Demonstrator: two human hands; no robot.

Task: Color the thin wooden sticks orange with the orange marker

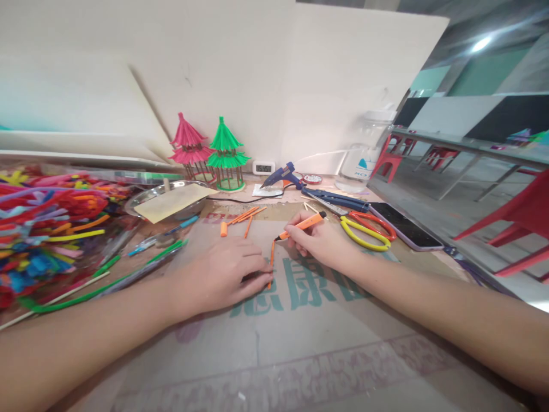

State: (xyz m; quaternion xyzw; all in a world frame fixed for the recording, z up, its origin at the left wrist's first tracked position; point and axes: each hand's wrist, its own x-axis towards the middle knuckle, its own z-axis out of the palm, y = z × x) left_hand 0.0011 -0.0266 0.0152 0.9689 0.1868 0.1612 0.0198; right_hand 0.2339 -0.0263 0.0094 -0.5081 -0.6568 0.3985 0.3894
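My right hand [319,237] is closed around an orange marker [307,222], its dark tip touching or just above the top end of a thin orange stick [272,252]. That stick lies on the board, with the fingertips of my left hand [223,266] pinching or pressing its lower part; exactly how they grip is partly hidden. Several more orange sticks [243,215] rest beyond my left hand. Beside them is an orange marker cap [223,229].
Left are colourful pipe cleaners [64,229] and a metal dish [141,200]. At the back stand a pink pagoda model [189,149], a green one [225,154] and a glue gun [281,174]. Scissors [364,237], a phone [403,226] and a water bottle [358,160] are right.
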